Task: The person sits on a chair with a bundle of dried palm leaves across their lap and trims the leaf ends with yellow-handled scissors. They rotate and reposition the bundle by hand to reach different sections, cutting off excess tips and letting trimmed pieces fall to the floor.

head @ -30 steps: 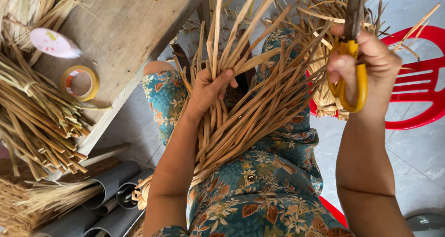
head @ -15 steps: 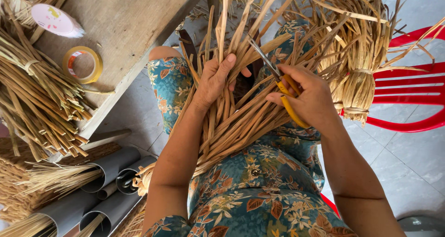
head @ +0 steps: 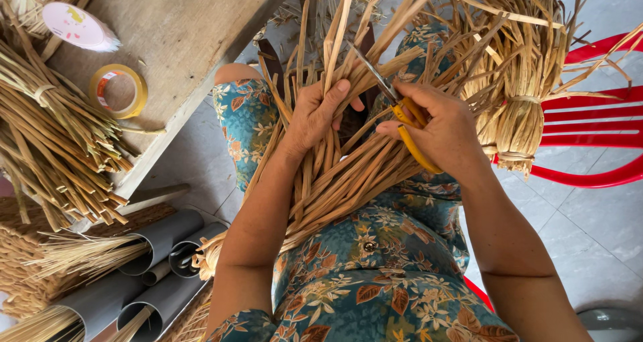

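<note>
A fan of dry straw strips (head: 348, 175) lies across my lap, over a blue floral dress. My left hand (head: 320, 114) grips several of the strips near their upper ends, thumb pointing right. My right hand (head: 437, 124) holds yellow-handled scissors (head: 402, 118), fingers through the loops. The blades point up and left into the strips, just right of my left thumb. The lower ends of the strips gather by my left knee.
A tied straw bundle (head: 519, 81) rests on a red plastic chair (head: 603, 114) at right. At left a wooden table (head: 174, 41) carries more straw bundles (head: 53, 141), a yellow tape roll (head: 118, 91) and a pink-topped roll (head: 77, 27). Grey pipes (head: 151, 262) with straw lie below.
My right hand came down from beside the chair with the scissors and brought the blades into the strips next to my left hand. The view shifted slightly.
</note>
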Available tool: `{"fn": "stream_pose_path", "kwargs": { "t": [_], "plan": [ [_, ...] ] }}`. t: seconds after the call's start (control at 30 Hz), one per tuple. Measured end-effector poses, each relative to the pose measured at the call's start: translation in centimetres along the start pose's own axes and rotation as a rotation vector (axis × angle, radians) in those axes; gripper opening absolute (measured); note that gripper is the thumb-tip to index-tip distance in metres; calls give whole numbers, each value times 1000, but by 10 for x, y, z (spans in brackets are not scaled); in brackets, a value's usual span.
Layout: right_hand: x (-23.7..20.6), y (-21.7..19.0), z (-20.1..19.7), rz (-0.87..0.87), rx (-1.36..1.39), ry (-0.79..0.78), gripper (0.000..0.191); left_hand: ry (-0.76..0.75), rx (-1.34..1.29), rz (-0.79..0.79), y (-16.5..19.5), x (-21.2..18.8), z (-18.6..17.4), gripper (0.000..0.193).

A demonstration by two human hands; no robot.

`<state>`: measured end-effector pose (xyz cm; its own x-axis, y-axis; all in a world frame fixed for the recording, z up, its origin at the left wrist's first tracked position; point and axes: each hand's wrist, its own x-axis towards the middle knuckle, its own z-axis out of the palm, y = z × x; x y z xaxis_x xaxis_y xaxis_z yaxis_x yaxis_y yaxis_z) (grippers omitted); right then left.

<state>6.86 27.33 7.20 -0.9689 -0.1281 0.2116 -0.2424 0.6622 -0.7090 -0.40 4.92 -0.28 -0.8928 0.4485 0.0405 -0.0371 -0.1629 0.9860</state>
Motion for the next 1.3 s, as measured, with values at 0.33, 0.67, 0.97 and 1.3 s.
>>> {"fn": "stream_pose_path", "kwargs": {
  "t": [0.33, 0.67, 0.97, 1.3],
  "plan": [
    [-16, 25, 7, 252, 523, 161, 41, 30, -162, -28, -14, 1, -10, 37],
    [-31, 63, 24, 326, 724, 134, 31, 115, -362, -94, -9, 4, -14, 34],
    [-34, 66, 27, 386, 648, 177, 31, 129, -466, -65, -7, 4, -18, 35],
    [-35, 43, 11, 306, 470, -74, 63, 148, -488, -57, -12, 2, -24, 38]
  ]
}}
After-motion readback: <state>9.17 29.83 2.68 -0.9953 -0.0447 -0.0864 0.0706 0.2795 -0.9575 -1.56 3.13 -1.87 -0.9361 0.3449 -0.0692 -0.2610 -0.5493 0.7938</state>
